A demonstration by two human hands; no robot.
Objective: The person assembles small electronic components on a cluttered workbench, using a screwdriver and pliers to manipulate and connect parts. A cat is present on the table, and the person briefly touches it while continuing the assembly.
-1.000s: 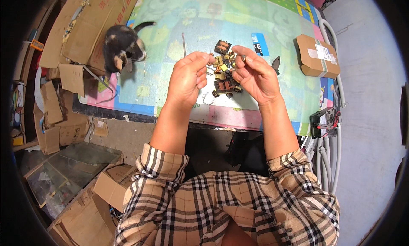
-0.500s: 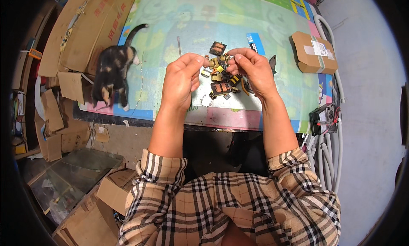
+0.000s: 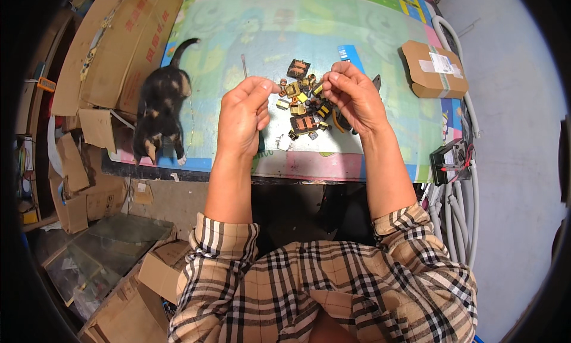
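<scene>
My left hand (image 3: pixel 242 114) and my right hand (image 3: pixel 354 93) are raised over a pastel patterned mat (image 3: pixel 250 40) on a low table. Each hand pinches something small at its fingertips, too tiny to name. Between and below the hands lies a pile of small yellow, orange and black electronic parts (image 3: pixel 303 105). The hands are a short gap apart. A thin metal rod (image 3: pixel 244 65) lies on the mat just beyond my left hand.
A black and tan cat (image 3: pixel 160 111) walks along the mat's left edge. Cardboard sheets (image 3: pixel 113 40) are stacked at left, a taped cardboard box (image 3: pixel 433 69) at right. A meter with leads (image 3: pixel 452 160) and white hoses (image 3: pixel 458 212) sit at the right edge.
The cat has walked down along the mat's left edge. My two hands have drawn slightly apart above the pile of parts.
</scene>
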